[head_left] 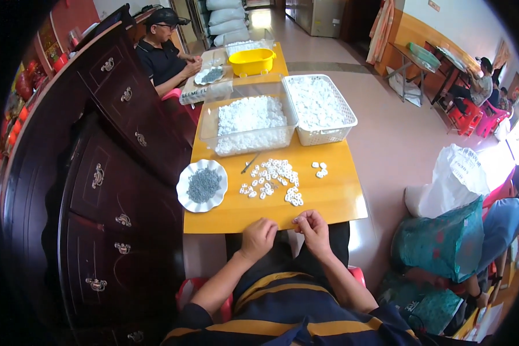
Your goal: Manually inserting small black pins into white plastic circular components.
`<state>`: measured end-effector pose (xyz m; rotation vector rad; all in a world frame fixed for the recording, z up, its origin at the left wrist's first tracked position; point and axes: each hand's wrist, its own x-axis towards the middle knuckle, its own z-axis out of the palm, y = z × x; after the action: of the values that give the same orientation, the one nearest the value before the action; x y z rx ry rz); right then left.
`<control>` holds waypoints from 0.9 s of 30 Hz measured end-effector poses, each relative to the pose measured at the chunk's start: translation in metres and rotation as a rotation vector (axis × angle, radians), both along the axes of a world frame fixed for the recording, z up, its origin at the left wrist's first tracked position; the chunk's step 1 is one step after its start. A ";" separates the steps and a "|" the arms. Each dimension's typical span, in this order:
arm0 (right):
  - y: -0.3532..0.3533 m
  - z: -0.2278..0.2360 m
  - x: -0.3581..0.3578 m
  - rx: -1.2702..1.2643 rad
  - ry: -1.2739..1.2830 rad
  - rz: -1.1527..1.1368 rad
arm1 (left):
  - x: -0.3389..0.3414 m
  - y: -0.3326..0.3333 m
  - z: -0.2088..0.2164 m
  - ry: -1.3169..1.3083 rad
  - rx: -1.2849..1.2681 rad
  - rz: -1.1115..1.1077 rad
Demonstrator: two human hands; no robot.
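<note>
At the near edge of the yellow table, my right hand (pixel 313 230) pinches a tiny piece between thumb and fingers. Its kind is too small to make out. My left hand (pixel 259 236) is close beside it, fingers pressed together; whatever they may hold is hidden. Beyond my hands lie many small white oval plastic pieces with holes (pixel 275 171), loosely spread. A few more white pieces (pixel 320 169) are grouped to their right. A white scalloped dish (pixel 181 193) on the left holds a heap of small grey parts (pixel 203 184). One thin dark tool (pixel 249 163) rests behind the loose pieces.
A clear plastic bin (pixel 213 141) and a white basket (pixel 324 137), both full of white pieces, stand farther back. Past them are a yellow tub (pixel 251 62) and a seated person (pixel 164 57). Dark drawers (pixel 118 190) flank the left; green sacks (pixel 438 236) stand at right.
</note>
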<state>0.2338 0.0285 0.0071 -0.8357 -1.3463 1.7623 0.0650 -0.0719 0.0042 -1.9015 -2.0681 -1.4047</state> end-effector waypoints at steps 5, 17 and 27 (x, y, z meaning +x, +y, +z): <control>0.005 -0.013 0.001 0.108 -0.107 0.012 | -0.002 0.014 0.013 -0.362 -0.070 0.007; 0.001 -0.003 0.000 0.048 -0.168 0.042 | 0.005 0.024 0.012 -0.697 -0.182 -0.160; 0.001 -0.007 0.000 0.113 -0.209 0.053 | 0.008 0.028 0.011 -0.690 -0.218 -0.206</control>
<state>0.2340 0.0296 -0.0002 -0.9492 -1.6012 1.6572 0.0732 -0.0436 0.0152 -1.9352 -2.4244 -2.2235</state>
